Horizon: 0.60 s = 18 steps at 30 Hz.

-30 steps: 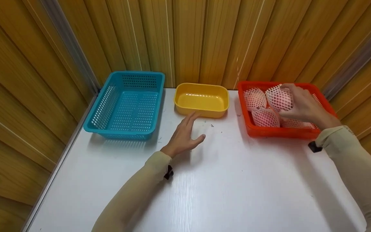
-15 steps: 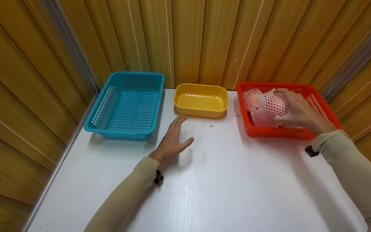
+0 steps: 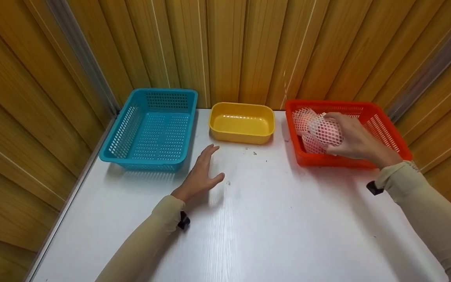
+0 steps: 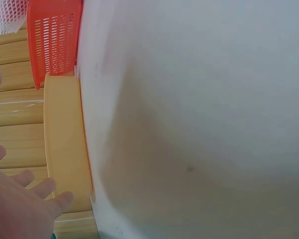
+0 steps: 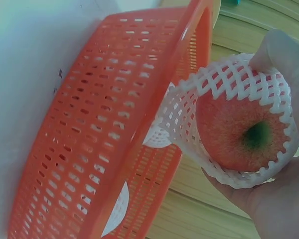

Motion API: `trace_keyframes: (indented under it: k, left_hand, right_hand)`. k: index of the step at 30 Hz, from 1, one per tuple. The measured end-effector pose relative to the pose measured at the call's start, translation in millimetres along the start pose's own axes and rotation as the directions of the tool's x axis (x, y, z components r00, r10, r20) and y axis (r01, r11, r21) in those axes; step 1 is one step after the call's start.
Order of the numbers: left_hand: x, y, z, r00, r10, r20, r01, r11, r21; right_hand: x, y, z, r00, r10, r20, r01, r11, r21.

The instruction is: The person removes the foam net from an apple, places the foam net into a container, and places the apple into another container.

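A red apple [image 5: 234, 129] in a white foam net [image 5: 229, 77] is gripped by my right hand [image 3: 352, 137], thumb on one side and fingers on the other. The hand holds it over the red basket [image 3: 337, 159]. In the right wrist view the apple's green stem hollow shows through the net's open end. Behind it in the head view, other netted fruit [image 3: 303, 117] lies at the basket's left, partly covered by the held apple. My left hand [image 3: 199, 176] hovers above the white table with fingers spread, touching nothing, between the blue basket and the yellow container.
At the back left stands a blue perforated basket [image 3: 147, 161] with nothing in it. A small yellow container [image 3: 242, 138], also holding nothing, sits between the two baskets. Wood-patterned walls [image 3: 245, 51] close off the back and sides of the white table [image 3: 264, 219].
My right hand has shifted left and a little toward me, carrying the netted apple over the basket's left part. My left hand has drawn back to the left, away from the yellow container.
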<state>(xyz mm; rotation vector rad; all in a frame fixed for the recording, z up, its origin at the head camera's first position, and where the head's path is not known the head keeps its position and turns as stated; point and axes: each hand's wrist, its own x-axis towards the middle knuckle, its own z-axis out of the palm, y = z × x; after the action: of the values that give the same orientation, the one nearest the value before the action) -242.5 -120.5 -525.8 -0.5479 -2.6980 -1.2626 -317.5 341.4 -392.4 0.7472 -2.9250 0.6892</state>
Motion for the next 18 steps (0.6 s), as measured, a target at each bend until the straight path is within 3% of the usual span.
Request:
trace_keyframes:
  k: [18]
  left_hand:
    - [-9.3, -10.9, -5.0, 1.000, -0.001, 0.001, 0.001, 0.999, -0.033]
  right_hand:
    - [2.0, -20, 16, 0.997, -0.060, 0.040, 0.060, 0.998, 0.002]
